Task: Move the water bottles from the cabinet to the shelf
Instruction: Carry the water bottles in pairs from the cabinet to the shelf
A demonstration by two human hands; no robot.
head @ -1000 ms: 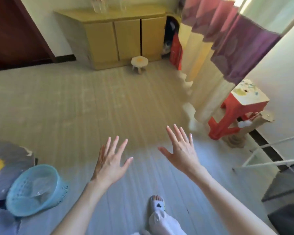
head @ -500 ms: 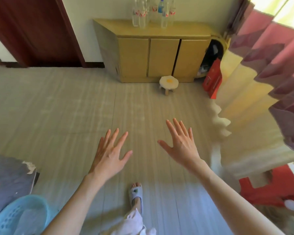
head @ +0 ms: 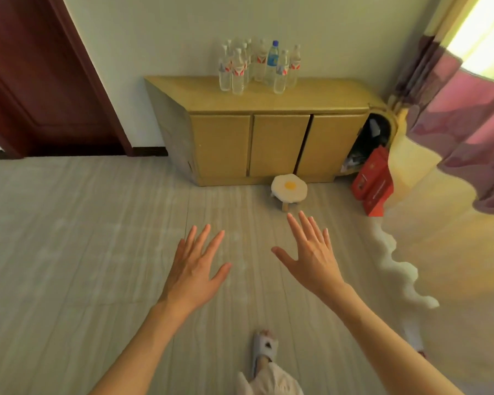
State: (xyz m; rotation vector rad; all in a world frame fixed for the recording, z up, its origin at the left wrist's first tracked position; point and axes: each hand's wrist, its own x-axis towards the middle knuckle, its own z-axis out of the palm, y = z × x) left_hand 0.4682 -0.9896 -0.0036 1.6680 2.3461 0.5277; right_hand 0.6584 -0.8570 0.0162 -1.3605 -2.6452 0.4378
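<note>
Head view, single frame. Both arms reach forward over the floor (head: pixel 83 252), palms down.

Left hand (head: pixel 193 269): fingers straight and spread apart, thumb out to the right. Holds nothing, touches nothing.

Right hand (head: pixel 311 258): fingers straight, slightly fanned, thumb out to the left toward the left hand. Holds nothing. The two hands sit side by side with a gap between the thumbs.

Water bottles (head: pixel 257 67): a cluster standing upright on top of the cabinet (head: pixel 280 143), far beyond the fingertips and a little to the left of the right hand's line. Most are clear with white caps and red-and-white labels; one has a blue cap and blue label (head: pixel 273 57). Exact count cannot be told, since the rear ones overlap. They stand close together against the wall.

Cabinet: yellow, three closed doors, well ahead of both hands, back to the wall.

Stool (head: pixel 289 188): small, with a fried-egg cushion, on the floor just in front of the cabinet doors and just beyond the right hand's fingertips in the frame.

Red box (head: pixel 372 186): stands at the cabinet's right end, ahead and right of the right fingers.

Curtain (head: pixel 454 115): pink, purple and cream, hanging to the right of the right hand.

Door (head: pixel 40 81): dark red-brown, ahead and left of the left fingers.

Slipper (head: pixel 264 349): on the person's foot, below and between the wrists.
</note>
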